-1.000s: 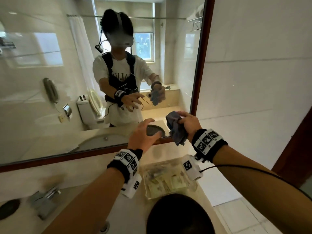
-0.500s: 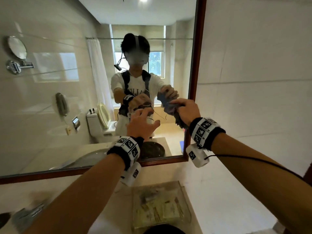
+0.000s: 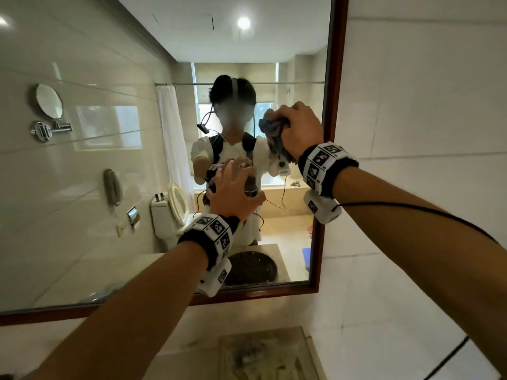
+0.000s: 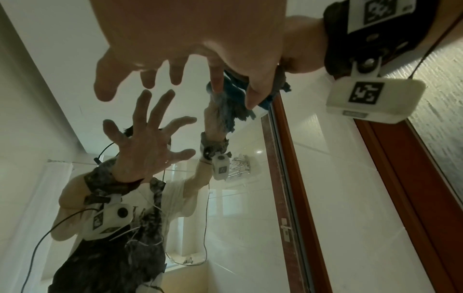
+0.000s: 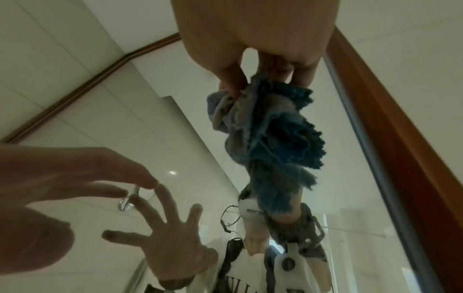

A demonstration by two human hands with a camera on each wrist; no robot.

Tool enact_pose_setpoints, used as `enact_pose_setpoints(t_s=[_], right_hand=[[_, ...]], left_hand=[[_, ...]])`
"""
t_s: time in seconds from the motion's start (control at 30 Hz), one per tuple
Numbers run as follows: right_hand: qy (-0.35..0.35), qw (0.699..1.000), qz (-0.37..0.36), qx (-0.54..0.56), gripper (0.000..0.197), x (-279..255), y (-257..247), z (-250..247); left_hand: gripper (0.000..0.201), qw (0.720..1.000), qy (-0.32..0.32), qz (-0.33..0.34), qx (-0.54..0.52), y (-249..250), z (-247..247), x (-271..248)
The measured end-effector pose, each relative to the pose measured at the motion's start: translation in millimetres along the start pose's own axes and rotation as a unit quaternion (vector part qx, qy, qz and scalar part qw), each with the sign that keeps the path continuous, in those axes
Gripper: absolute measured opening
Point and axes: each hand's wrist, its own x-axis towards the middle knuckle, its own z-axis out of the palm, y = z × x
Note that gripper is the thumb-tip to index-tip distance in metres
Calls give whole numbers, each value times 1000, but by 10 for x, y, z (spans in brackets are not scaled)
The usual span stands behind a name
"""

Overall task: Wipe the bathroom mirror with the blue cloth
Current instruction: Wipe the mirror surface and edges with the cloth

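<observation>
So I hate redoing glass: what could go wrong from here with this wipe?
The left hand reaches its spread fingers at the bathroom mirror; bare skin may leave prints. The right hand grips the blue cloth bunched, so it may streak. It works beside the wooden frame and could snag there.
</observation>
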Motion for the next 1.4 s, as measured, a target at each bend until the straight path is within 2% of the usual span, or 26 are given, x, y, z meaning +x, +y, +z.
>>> enact_pose_setpoints(t_s=[0.2,0.3,0.4,0.5,0.6,0.7,0.77,0.93,1.07,1.2,1.3,1.4], right_hand=[[38,996,-57,-48,32,115,24,253],[55,991,-101,-66,22,35,85,388],[60,989,-120,-66,21,-151,132,521],[32,988,-131,-71,21,-469,168,636],[-33,982,-153,-104,28,-866,269,845],[-86,973,-176,-120,21,-1208,423,1081],[-95,969,-188,-131,19,-1377,511,1171],[-119,955,-228,-149,44,-1601,660,1167],[-110,971,-175,-116,37,-1339,667,973],[-26,984,-155,-87,30,-811,535,529],[42,988,-128,-75,21,-320,579,292],[55,988,-130,-54,29,81,727,278]], left_hand=[[54,999,25,17,26,-54,45,71],[62,998,31,24,44,-97,96,70],[68,997,36,28,57,-132,156,46],[73,997,37,29,61,-164,204,20],[73,997,35,31,65,-185,263,-10],[73,997,22,22,65,-168,294,-36],[74,998,11,19,63,-150,285,-46],[81,998,-5,9,65,-129,237,-74],[77,999,-7,9,46,-135,208,-84],[73,999,9,20,30,-138,173,-94],[73,998,28,-4,48,-106,176,-88],[74,996,44,-5,83,-100,206,-55]])
